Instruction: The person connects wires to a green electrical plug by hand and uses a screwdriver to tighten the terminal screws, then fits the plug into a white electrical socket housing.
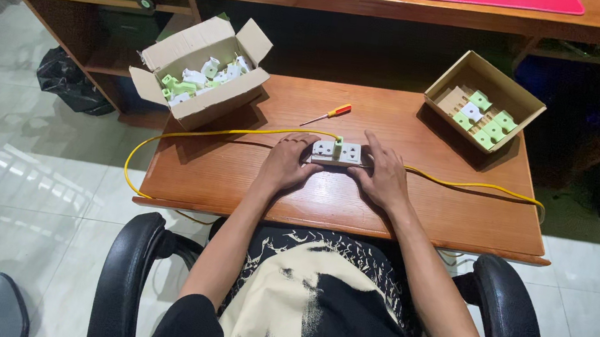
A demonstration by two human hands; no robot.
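Pale floor tiles surrounded a low wooden table [418,207] set in front of a longer desk; view taken from above the seated person.

Centre of table, near its middle: a white socket block [337,152], rectangular, lying flat, with a small light-green piece standing on its top face. Left hand [287,163] gripped the block's left end, fingers curled over the edge. Right hand [384,176] covered the right end, fingers extended and resting on and beside the block. Both hands in contact with it; whether either thumb was under the block could not be told.

A yellow cable [227,134] ran across the table behind the block: leftward it looped off the table's edge, rightward it continued to the far right edge and dropped over. Whether it joined the block could not be told, as the hands hid that part.

Just beyond the block, a small screwdriver [328,114] with an orange handle lay loose, apart from both hands.

Back left corner: an open cardboard box [225,101] holding white and green plastic parts in a heap. Back right corner: a shallower cardboard tray [451,76] with green and white pieces laid in rows.

Black chair arms [124,269] flanked the person's lap.
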